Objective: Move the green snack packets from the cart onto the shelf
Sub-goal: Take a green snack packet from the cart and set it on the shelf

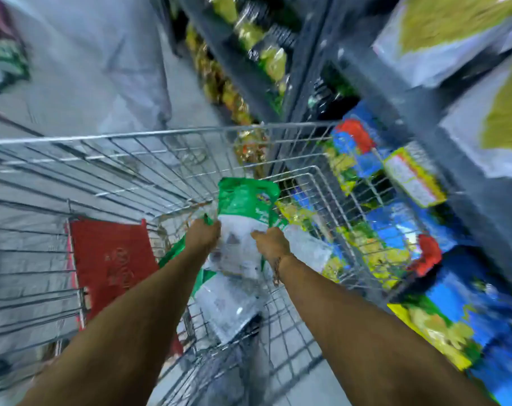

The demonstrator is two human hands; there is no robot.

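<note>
A green and clear snack packet stands tilted inside the wire cart. My left hand grips its left edge and my right hand grips its right edge, both down inside the cart. Another green and clear packet lies under it on the cart floor, and a third one rests to the right. The dark shelf rises on the right, close beside the cart. The whole view is blurred by motion.
A red flap of the cart's child seat lies at the left. Blue and yellow packets fill the lower shelf levels to the right. Yellow-green bags stand on shelves further back. Grey floor stretches ahead at the left.
</note>
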